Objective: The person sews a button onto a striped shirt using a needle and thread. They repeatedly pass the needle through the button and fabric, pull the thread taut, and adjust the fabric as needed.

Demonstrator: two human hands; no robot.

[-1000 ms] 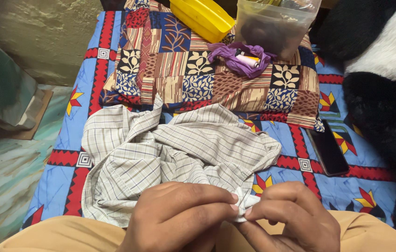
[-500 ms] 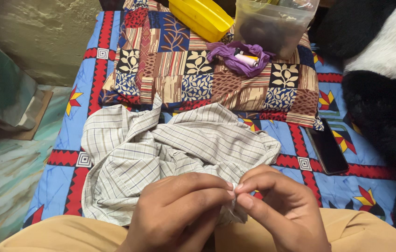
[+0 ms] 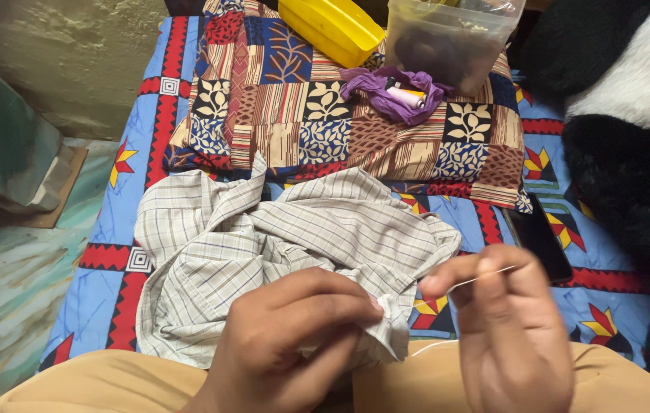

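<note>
Clear plastic tub (image 3: 447,42) and yellow lid (image 3: 332,29) sit top centre on a patchwork pillow (image 3: 279,115). Lower centre, left hand (image 3: 290,348) pinches the checked shirt (image 3: 263,252); right hand (image 3: 512,329) grips a needle (image 3: 482,278).

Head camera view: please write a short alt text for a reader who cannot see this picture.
A person's left hand pinches the edge of a pale checked shirt in their lap, while the right hand pulls a thin thread away from it. Beyond lie a patchwork pillow, a yellow lid, a clear tub and a dark phone.
</note>
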